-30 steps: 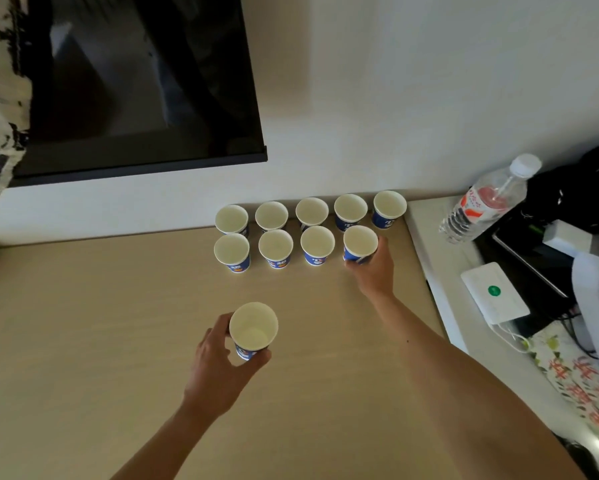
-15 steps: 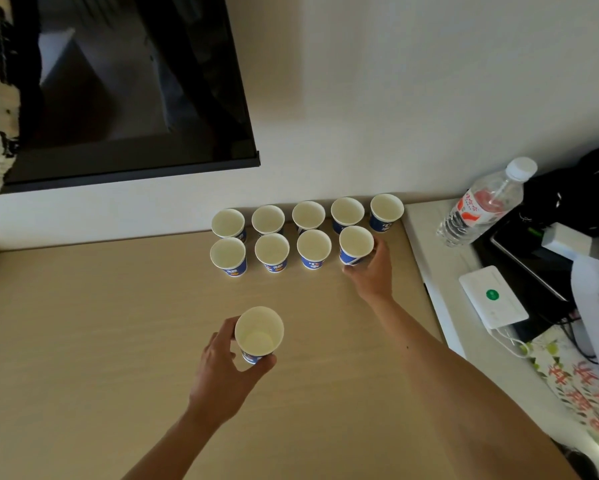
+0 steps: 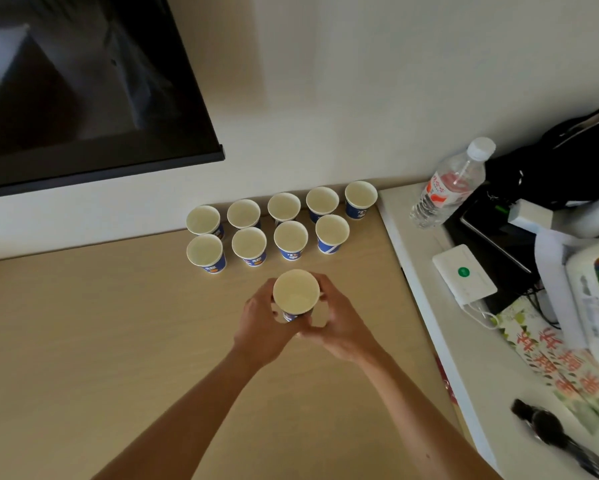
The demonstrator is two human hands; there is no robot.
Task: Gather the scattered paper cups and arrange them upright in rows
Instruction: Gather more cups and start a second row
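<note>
Several blue-and-white paper cups stand upright in two rows against the wall on the wooden table point(image 3: 83, 341): a back row point(image 3: 284, 206) and a front row point(image 3: 291, 240), whose right end cup point(image 3: 332, 233) stands free. In front of the rows an upright paper cup point(image 3: 296, 294) is held above the table by both hands. My left hand point(image 3: 263, 327) grips its left side and my right hand point(image 3: 339, 323) curls round its right side and base.
A dark screen point(image 3: 83, 81) hangs on the wall at left. A white side surface point(image 3: 498, 393) at right holds a water bottle point(image 3: 447, 185), a white device point(image 3: 464, 275), black gear, printed paper and a watch point(image 3: 550, 431).
My right hand let go of the front row's right end cup and came back to the cup in my left hand. My left hand carried that cup rightwards, toward the rows.
</note>
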